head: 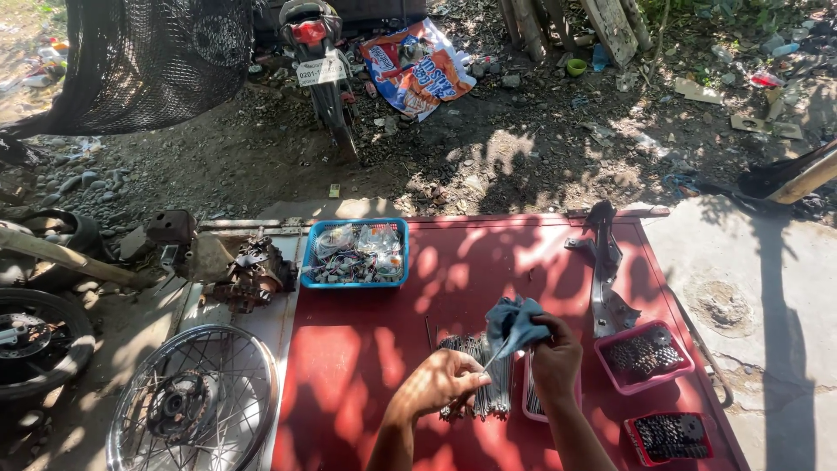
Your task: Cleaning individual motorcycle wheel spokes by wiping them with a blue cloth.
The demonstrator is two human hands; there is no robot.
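A thin spoke point(491, 359) sits pinched in the left hand point(443, 382) over the red desk point(366, 349), while the right hand point(554, 356) clamps a blue rag point(513, 321) around it. A big bundle of spokes point(488, 384) waits below, pink trays point(643, 358) alongside.

- Spoke point(490, 359): thin; its far end was hidden inside the cloth point(513, 321).
- Right hand point(556, 353): fingers were covered by cloth.
- Wheel point(193, 403): cut off by bottom edge.
- Basket point(356, 281) contents: too small to identify.
- Motorcycle point(318, 52): front lay beyond top edge.
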